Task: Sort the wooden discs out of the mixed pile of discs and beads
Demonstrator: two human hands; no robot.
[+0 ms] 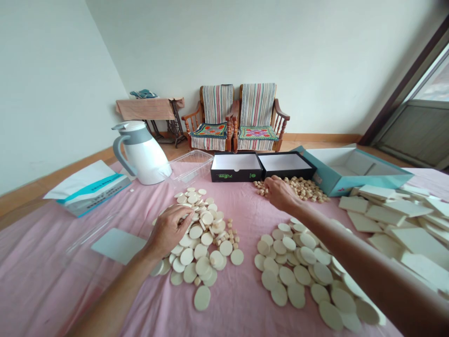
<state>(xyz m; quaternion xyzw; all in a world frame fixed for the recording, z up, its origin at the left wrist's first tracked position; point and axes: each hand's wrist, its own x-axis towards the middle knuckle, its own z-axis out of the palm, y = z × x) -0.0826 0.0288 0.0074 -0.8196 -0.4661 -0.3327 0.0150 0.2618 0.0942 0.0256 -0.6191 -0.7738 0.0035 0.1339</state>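
My left hand (171, 229) rests over the upper left of a pile of pale round discs (201, 250), its fingers curled together; what they hold, if anything, is hidden. Farther out, my right hand (278, 192) is at the left part of a heap of small wooden pieces (305, 188), fingertips bent down and pinched among them. A few more small wooden cubes (229, 231) lie at the right side of the left disc pile. Under my right forearm spreads a second pile of larger discs (301, 267).
Two black open boxes (235, 175) (286, 174) and a blue box (365, 183) stand behind. Square tiles (414, 224) lie at right. At left are a white jug (145, 154), a tissue pack (93, 187), a clear tray (192, 166) and a pale card (118, 245) on the pink cloth (140, 304).
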